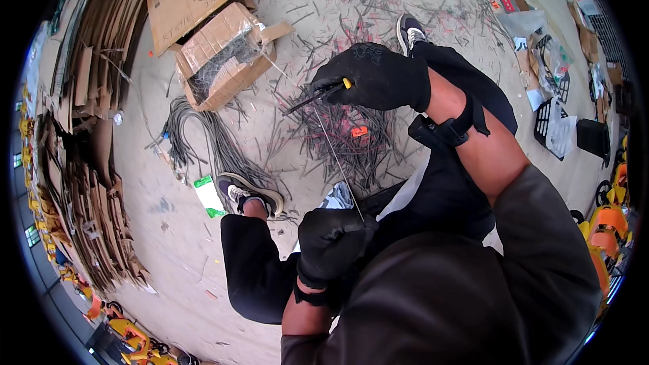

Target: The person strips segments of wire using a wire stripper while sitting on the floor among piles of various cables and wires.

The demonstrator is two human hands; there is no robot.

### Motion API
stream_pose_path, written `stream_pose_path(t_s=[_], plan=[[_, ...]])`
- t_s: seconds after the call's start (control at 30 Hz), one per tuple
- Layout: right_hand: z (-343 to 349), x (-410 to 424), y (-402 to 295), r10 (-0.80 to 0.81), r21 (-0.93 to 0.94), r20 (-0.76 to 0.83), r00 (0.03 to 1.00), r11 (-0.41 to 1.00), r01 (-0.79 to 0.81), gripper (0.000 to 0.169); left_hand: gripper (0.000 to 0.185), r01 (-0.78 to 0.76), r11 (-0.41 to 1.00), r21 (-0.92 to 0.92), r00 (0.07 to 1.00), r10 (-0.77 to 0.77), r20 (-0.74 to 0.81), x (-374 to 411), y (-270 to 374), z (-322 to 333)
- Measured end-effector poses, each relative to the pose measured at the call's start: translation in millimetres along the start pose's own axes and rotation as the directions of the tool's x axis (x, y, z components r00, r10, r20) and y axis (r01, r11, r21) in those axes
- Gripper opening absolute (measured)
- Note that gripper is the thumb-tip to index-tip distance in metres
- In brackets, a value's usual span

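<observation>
My right hand [372, 78], in a black glove, is closed around a dark tool [314, 100] with a yellow end; its exact kind I cannot tell. Nearer my body, my left hand [337, 241], also gloved, is closed on a thin pale strand [332, 149]. That strand runs taut up past the tool, towards the open cardboard box [228, 53], which holds tangled clear strands. Below my right hand lies a heap of short grey and red cable pieces [355, 147] with an orange piece [359, 131] on it. A bundle of long grey cables [215, 137] lies beside my left shoe.
Stacks of flattened cardboard [91, 208] line the left side. A green and white packet [209, 196] lies by my left shoe [248, 195]. Cable scraps are strewn across the floor ahead. Plastic bags, a black case [593, 138] and yellow-orange machines [608, 223] are at the right.
</observation>
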State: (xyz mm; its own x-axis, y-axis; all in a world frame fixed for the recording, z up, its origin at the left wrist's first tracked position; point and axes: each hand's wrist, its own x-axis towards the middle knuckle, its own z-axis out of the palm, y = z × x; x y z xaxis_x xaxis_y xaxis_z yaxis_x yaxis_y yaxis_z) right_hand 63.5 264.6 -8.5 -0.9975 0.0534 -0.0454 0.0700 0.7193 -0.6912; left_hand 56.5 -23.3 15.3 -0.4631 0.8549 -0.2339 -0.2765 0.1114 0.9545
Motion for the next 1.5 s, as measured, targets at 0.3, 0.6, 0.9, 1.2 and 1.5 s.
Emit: stream_pose_path(t_s=[0.3,0.6,0.9,1.2,1.5], plan=[[2,3,14,-0.084,0.025,-0.083,0.993,0.996,0.086,0.032,0.013,-0.124,0.978,0.165,0.990,0.113,0.079,4,2,-1],[3,3,14,-0.086,-0.015,-0.113,0.990,0.996,0.085,0.030,0.008,-0.088,0.992,0.090,0.976,0.068,0.209,3,9,4],[-12,7,14,0.026,-0.026,-0.111,0.994,0.999,-0.029,0.028,0.007,-0.218,0.964,0.153,0.958,0.182,0.221,1,12,9],[-26,11,34,0.015,-0.175,-0.255,0.967,0.983,-0.061,0.029,0.009,-0.118,0.988,0.101,0.978,0.098,0.183,-8,8,3],[-63,24,94,-0.131,-0.403,-0.524,0.842,0.909,-0.110,0.026,0.003,-0.203,0.932,0.299,0.945,0.106,0.310,-11,-3,1]])
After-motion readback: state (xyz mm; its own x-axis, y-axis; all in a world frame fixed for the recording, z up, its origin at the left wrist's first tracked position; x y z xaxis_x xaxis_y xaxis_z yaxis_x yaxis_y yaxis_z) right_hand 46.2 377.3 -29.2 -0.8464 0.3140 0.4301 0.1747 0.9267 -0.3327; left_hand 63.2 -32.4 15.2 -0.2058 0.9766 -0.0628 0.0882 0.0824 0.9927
